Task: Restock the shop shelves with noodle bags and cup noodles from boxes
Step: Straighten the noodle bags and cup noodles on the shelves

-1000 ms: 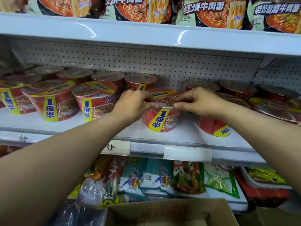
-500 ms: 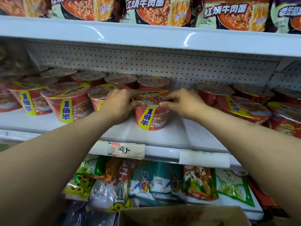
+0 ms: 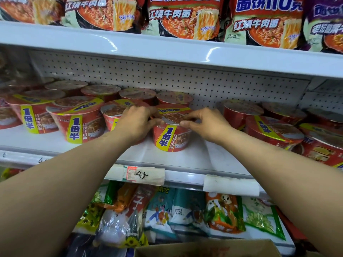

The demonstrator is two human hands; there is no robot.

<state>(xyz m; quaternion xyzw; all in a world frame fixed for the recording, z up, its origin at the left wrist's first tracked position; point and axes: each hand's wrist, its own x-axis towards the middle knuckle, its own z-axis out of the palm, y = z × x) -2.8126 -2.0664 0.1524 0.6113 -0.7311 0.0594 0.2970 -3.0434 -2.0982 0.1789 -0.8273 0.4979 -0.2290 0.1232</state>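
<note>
- Mid-restock at a shop's instant-noodle bay: red beef cup-noodle bowl upright in the front row of the white middle shelf, just above the handwritten "4" price tag.
- L hand curled over the bowl's left rim, R hand pinching the right rim btwn thumb and forefinger. Both gripping, neither spread.
- Changed in the last sec: slid leftward along the shelf, away from the right-hand bowls and in close to the neighbour bowl on the left. Touching or not, can't tell w/ the L hand in the way.
- Result: a bare stretch of shelf opened on the R side, btwn the held bowl and the right-hand bowls.
- Judged meaning for the task: front row being closed up, w/ room freed for more stock. Placement of this one prob. nearly done, release likely next.
- Above: beef noodle bags filling the upper shelf.
- Below: snack bags, plus the edge of a cardboard box at the bottom of view, contents not visible.
</note>
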